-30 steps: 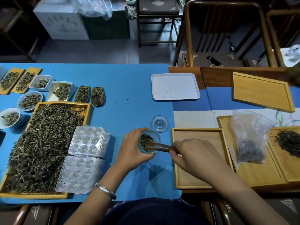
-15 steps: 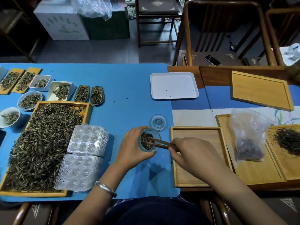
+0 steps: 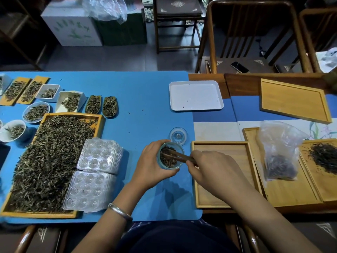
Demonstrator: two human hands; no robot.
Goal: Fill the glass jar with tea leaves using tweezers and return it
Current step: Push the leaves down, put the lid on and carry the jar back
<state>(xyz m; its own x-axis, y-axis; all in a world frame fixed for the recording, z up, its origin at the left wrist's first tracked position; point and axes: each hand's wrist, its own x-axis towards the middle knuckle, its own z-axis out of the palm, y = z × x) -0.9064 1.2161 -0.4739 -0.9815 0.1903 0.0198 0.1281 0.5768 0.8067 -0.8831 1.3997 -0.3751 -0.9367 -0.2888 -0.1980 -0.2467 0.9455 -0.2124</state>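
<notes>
A tea shop's sorting table is showing here. Left of the fingers, a wooden tray is brimming with loose leaves; sample dishes are lying beyond.

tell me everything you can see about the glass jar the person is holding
The glass jar is a small, round, clear container with a blue-green tinted rim, seen from above. It stands upright and open over the blue mat, its clear lid lying apart just behind it. Dark tea leaves fill much of it. The left hand wraps around its side, and brown tweezers, gripped by the right hand, reach into its mouth.
</notes>
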